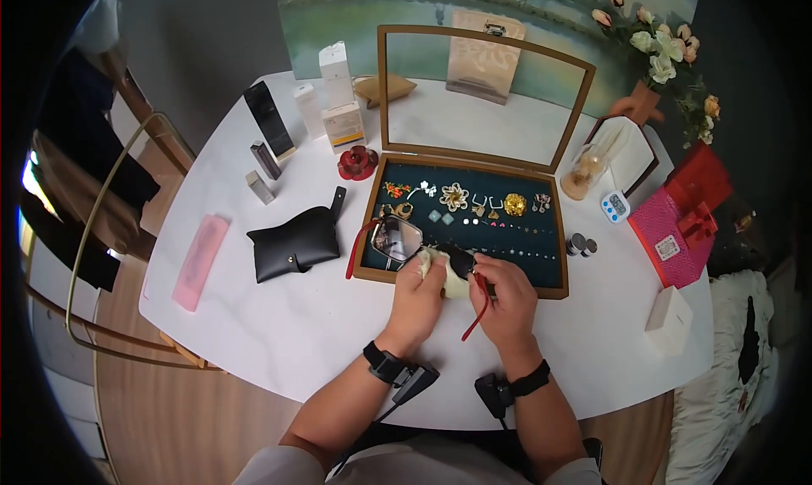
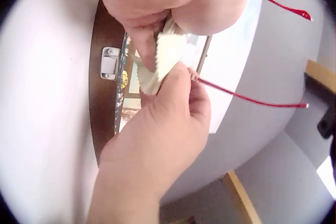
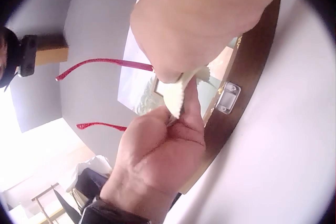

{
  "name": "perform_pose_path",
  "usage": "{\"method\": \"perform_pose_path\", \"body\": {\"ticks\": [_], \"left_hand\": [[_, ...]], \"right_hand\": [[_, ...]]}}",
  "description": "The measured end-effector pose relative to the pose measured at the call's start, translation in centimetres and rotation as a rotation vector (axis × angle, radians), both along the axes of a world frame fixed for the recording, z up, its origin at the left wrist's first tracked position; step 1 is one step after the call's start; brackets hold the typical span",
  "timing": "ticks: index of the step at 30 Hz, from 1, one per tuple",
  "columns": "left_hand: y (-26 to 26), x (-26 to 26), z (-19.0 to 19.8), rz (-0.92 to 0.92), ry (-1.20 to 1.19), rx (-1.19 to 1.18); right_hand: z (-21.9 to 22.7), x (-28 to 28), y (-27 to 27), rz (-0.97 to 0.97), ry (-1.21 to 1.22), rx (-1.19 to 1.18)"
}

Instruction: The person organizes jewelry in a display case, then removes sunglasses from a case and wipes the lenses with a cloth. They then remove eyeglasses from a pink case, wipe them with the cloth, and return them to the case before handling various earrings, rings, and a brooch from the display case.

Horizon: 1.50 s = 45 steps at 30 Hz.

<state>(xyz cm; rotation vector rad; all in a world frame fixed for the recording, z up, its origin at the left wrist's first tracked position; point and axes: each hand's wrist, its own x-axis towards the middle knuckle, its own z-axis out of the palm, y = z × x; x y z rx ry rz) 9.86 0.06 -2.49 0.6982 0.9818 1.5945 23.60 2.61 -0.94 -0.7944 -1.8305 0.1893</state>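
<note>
Glasses (image 1: 396, 238) pinched by left (image 1: 418, 301) and right hands (image 1: 509, 299).

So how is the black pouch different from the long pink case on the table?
The black pouch is dark and shiny, while the pink case is pale pink. The pouch is wide with a strap sticking out at one corner; the case is a long, narrow shape with no strap showing. Both lie on the white table, and nobody is holding either one.

A QR code (image 1: 667, 247) on the pink packet (image 1: 651, 220); illegibly small digits (image 1: 618, 203) on the white timer (image 1: 610, 214).
</note>
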Motion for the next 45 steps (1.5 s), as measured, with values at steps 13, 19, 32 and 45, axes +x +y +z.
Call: {"method": "perform_pose_path", "body": {"ticks": [13,19,32,45], "left_hand": [[-0.7,-0.7,-0.1,0.016,0.2,0.024],[-1.0,0.7,2.1,0.025,0.065,0.02],[-0.9,0.2,1.8,0.008,0.064,0.079],[-1.3,0.3,1.2,-0.161,-0.201,0.031]], "right_hand": [[0.2,0.9,-0.6,0.01,-0.045,0.028],[0.2,0.9,-0.9,0.005,-0.12,0.093],[0.4,0.6,-1.0,0.016,-0.096,0.097],[1.3,0.9,-0.9,0.024,-0.099,0.157]]}}
